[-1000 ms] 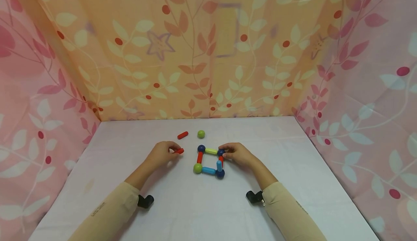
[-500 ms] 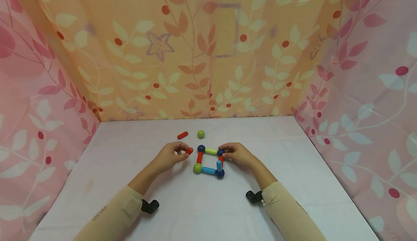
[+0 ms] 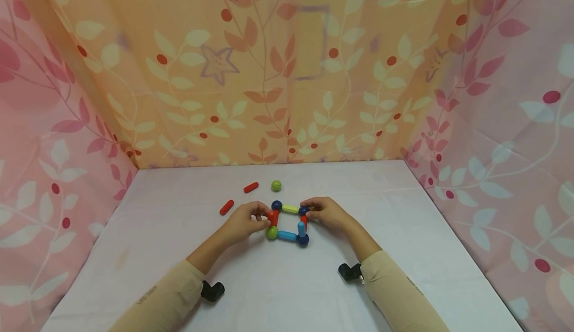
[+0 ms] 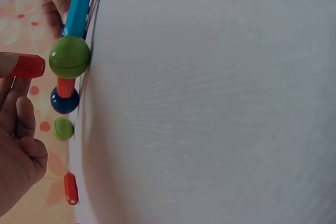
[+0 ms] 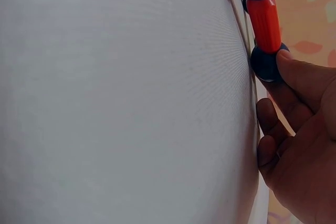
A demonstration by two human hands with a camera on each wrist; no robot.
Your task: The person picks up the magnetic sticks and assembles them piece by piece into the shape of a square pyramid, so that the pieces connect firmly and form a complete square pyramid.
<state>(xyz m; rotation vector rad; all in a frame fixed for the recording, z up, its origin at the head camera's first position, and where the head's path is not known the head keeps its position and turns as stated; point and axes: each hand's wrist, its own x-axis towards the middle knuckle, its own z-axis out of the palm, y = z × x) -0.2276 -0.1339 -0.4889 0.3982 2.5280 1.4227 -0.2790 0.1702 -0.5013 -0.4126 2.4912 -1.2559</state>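
Note:
A square frame of toy building sticks and balls lies on the table. Its corners are a green ball at the near left and dark blue balls elsewhere; a light blue stick stands up from the near right one. My left hand pinches a short red stick between thumb and fingertips, raised, its free end close to the green ball in the left wrist view. With thumb and fingers, my right hand grips the far right dark blue ball, joined to a red stick.
Two loose red sticks, one farther back and one nearer, lie to the left. Beyond the frame rests a loose green ball. Patterned cloth hangs behind and beside the white table.
My left hand has carried the red stick rightward to the frame's left side, uncovering another red stick on the table. The right hand stays on its dark blue ball.

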